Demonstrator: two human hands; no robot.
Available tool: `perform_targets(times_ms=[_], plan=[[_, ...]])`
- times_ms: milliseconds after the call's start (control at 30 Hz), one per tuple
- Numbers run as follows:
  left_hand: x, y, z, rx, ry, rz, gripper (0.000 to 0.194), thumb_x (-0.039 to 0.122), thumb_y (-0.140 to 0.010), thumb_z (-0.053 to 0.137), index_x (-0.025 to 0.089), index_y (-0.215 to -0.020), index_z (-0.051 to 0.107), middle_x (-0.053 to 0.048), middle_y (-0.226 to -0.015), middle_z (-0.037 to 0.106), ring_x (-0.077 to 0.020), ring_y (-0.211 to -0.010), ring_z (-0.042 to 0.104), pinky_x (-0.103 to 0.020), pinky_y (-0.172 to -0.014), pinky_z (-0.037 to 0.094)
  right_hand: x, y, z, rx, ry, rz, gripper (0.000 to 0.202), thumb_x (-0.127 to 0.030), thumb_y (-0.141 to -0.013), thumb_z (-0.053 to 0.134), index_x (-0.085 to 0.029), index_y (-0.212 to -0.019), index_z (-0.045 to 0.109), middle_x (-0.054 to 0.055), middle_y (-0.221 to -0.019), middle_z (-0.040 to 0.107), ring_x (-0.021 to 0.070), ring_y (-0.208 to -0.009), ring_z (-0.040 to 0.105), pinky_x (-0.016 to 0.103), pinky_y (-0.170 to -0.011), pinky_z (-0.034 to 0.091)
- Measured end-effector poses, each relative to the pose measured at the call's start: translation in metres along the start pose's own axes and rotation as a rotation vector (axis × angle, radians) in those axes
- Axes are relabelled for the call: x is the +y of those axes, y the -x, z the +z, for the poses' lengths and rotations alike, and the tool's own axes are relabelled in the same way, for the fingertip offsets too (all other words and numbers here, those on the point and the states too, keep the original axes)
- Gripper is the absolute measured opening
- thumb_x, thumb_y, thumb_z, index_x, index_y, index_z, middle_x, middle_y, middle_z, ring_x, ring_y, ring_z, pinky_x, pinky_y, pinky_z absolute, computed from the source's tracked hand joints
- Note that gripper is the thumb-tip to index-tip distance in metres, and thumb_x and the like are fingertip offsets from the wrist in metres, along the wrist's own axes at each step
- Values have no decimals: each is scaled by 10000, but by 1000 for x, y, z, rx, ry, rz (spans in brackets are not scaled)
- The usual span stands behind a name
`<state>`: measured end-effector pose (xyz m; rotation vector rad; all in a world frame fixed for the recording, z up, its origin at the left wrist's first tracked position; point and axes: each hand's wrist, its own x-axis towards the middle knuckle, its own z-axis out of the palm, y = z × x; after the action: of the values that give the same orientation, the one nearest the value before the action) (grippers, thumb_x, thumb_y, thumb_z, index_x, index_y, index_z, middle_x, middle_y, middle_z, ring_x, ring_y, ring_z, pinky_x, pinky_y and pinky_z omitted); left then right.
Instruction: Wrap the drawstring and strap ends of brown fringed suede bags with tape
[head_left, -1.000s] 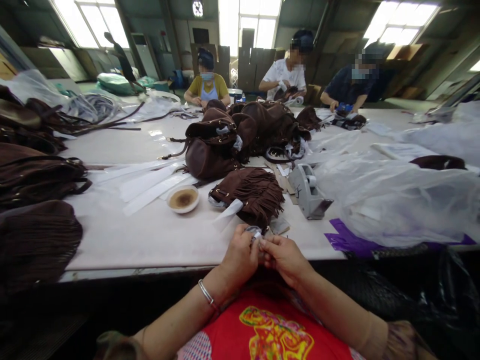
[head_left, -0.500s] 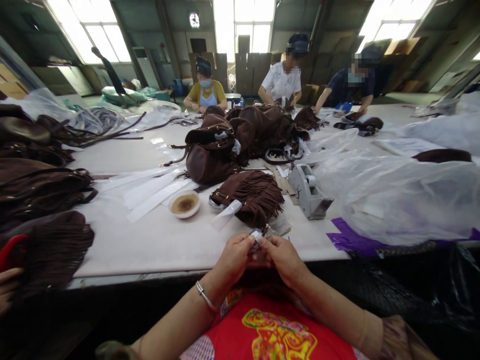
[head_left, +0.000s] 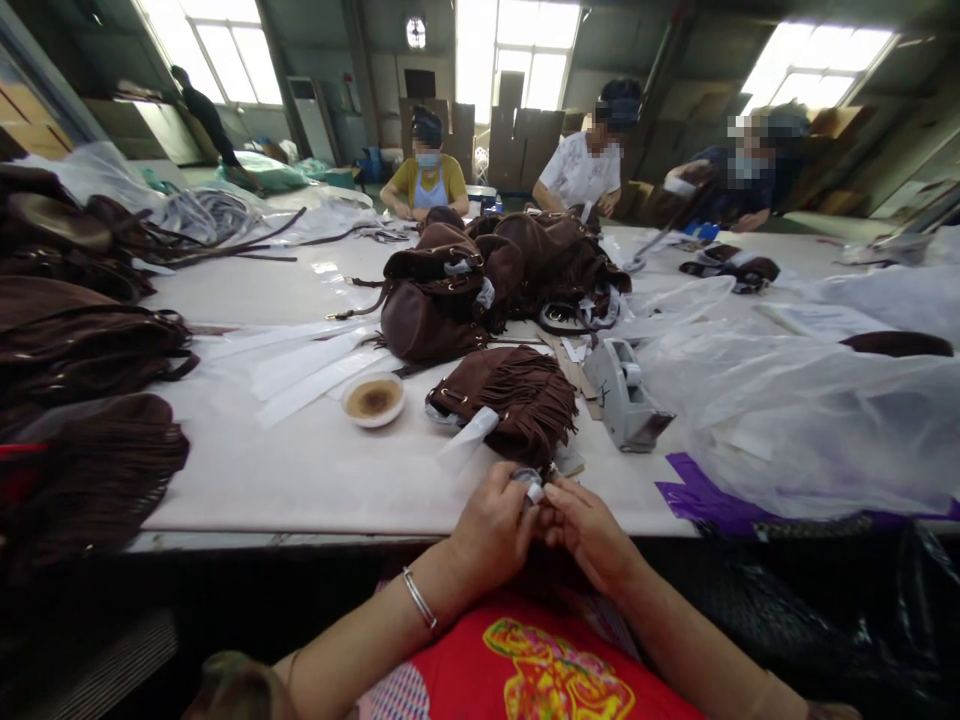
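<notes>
My left hand point(head_left: 495, 525) is closed, with thumb and fingers pinching a small piece of clear and white wrapping point(head_left: 533, 491) at the table's near edge. Close against it, my right hand point(head_left: 589, 525) has its fingertips pinched at the same piece; what lies under the fingers is hidden. Just beyond both hands, a dark brown fringed leather bag point(head_left: 502, 395) lies on its side. It has metal eyelets, and a strip of white wrapping point(head_left: 471, 437) sticks out from it.
A white bowl of brownish stuff point(head_left: 373, 400) stands left of the bag, a grey tape dispenser point(head_left: 626, 395) right of it. Brown bags point(head_left: 465, 280) are heaped behind, more point(head_left: 82, 360) at left. Clear plastic sheeting point(head_left: 787, 400) covers the right side. Several people work across the table.
My hands have shifted, the left turning so its back faces up more. The view has swung slightly left. At the far right, a co-worker has lifted a strap-like piece.
</notes>
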<state>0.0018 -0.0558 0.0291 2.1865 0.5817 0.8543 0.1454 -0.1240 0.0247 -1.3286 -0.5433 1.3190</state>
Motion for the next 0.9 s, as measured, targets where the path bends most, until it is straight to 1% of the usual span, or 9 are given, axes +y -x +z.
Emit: perform_targets(times_ms=[67,133,267,367,500,600,700,800,900], plan=[[-5,6,-1,-50,11,27,198,152,-862,557,158,-1059,572,-166,-1179,551,-259,-1117,539,-451,-971,487,-2,-1,-3,49,104,11,381,-456,-672,780,-162,-874,646,-23,-605,586,104,-509,505,204,-433,384],[-11,11,-3,-27,67,-25,329,171,-801,657,160,-1107,536,-170,-1254,524,-279,-1195,513,-468,-1013,467,-2,-3,-4,90,156,1,407,-464,-637,805,-149,-840,649,-26,-569,579,99,-484,498,203,-429,399],[-24,17,-6,-31,252,-263,542,245,-726,780,166,-1176,489,-111,-1118,612,-239,-1013,622,-414,-875,551,-3,-4,-2,64,94,11,398,-463,-637,808,-146,-818,647,-13,-603,610,108,-532,539,204,-464,452],[-24,16,-5,-33,321,-340,550,216,-718,781,174,-1190,501,-73,-1067,632,-201,-933,643,-354,-804,571,-5,-3,0,11,107,29,401,-477,-679,789,-151,-871,655,7,-681,654,124,-585,580,208,-483,472],[-17,16,-3,58,324,-337,589,156,-684,774,180,-1215,520,-97,-1186,595,-215,-1023,621,-358,-842,564,-7,0,3,-33,118,34,449,-499,-687,795,-152,-938,661,39,-801,697,170,-678,638,252,-539,526],[-14,14,-2,38,506,-554,523,214,-706,775,152,-1168,539,-108,-1099,649,-228,-981,650,-383,-840,564,-3,2,4,-64,14,19,447,-478,-694,805,-151,-961,659,54,-842,717,198,-730,670,324,-659,572],[-13,11,0,61,759,-818,512,287,-694,803,125,-1099,535,-86,-908,685,-208,-801,679,-347,-704,575,5,2,3,-58,-35,-9,444,-465,-715,800,-146,-985,652,70,-858,734,220,-735,688,375,-715,578],[-12,9,0,158,937,-915,581,283,-607,869,118,-1054,537,-78,-864,693,-189,-738,683,-316,-679,566,9,0,2,-43,-21,-38,441,-466,-733,789,-148,-1006,651,76,-874,743,232,-750,698,392,-745,576],[-11,10,0,204,1025,-926,581,277,-572,887,112,-1025,561,-82,-862,704,-186,-720,687,-326,-707,565,8,-1,2,-70,-15,-67,425,-467,-751,775,-164,-1022,650,72,-913,747,236,-790,702,399,-789,568]])
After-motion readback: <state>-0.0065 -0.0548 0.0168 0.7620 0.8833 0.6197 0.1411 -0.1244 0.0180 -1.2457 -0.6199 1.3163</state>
